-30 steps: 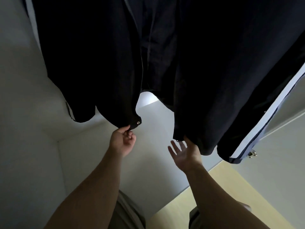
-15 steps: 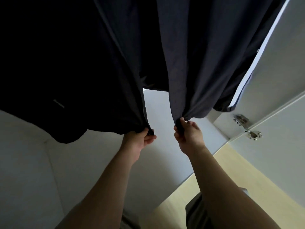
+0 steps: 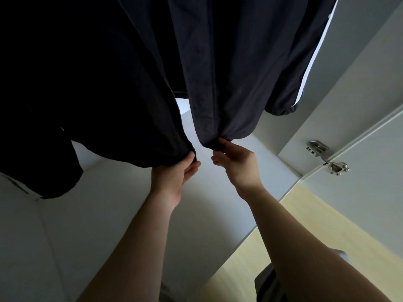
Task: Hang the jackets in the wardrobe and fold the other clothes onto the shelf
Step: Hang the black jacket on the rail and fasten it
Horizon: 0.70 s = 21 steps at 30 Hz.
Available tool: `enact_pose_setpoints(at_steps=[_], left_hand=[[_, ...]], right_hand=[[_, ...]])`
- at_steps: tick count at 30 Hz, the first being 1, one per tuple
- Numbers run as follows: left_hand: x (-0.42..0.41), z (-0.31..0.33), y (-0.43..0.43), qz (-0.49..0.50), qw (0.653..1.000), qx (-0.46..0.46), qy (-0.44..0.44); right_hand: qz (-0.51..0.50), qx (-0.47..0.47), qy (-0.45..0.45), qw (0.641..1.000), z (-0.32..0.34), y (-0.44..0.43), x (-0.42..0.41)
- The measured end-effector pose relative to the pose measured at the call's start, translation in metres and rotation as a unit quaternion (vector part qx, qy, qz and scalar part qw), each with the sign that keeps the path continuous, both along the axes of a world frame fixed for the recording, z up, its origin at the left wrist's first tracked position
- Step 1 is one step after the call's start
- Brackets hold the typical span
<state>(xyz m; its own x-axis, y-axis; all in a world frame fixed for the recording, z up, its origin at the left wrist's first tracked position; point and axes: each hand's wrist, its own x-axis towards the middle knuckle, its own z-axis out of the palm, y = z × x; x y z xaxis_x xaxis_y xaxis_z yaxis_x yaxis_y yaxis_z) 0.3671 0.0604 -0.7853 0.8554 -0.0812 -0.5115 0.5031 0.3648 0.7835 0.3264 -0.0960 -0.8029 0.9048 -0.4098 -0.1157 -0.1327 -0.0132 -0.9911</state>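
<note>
Inside the wardrobe (image 3: 104,225), jacket (image 3: 229,62) hangs overhead; left hand (image 3: 174,171) grips one front hem corner, right hand (image 3: 237,164) pinches the other.

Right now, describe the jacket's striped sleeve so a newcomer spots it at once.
Inside the white wardrobe hangs a dark jacket. Its sleeve hangs rightmost, near the metal hinge. Alone among the dark folds, it bears a white stripe.

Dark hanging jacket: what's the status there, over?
Left hand grips one front hem of dark navy fabric jacket. Right hand pinches the other hem. Jacket hangs open in white wardrobe. Nothing between hands.
</note>
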Motion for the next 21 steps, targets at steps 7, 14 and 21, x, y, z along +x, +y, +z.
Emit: enact_pose_setpoints(at_steps=[7,14,21], left_hand=[[-0.001,-0.002,-0.002,-0.024,0.999,0.025,-0.020],[0.004,-0.003,0.001,-0.013,0.999,0.038,-0.004],[0.005,-0.008,-0.003,-0.008,0.996,0.081,-0.023]], right_hand=[[-0.043,-0.144,0.032,0.988,0.000,0.002,-0.001],[-0.113,-0.225,-0.026,0.967,-0.007,0.009,0.001],[-0.094,0.142,-0.009,0.985,-0.004,0.010,0.006]])
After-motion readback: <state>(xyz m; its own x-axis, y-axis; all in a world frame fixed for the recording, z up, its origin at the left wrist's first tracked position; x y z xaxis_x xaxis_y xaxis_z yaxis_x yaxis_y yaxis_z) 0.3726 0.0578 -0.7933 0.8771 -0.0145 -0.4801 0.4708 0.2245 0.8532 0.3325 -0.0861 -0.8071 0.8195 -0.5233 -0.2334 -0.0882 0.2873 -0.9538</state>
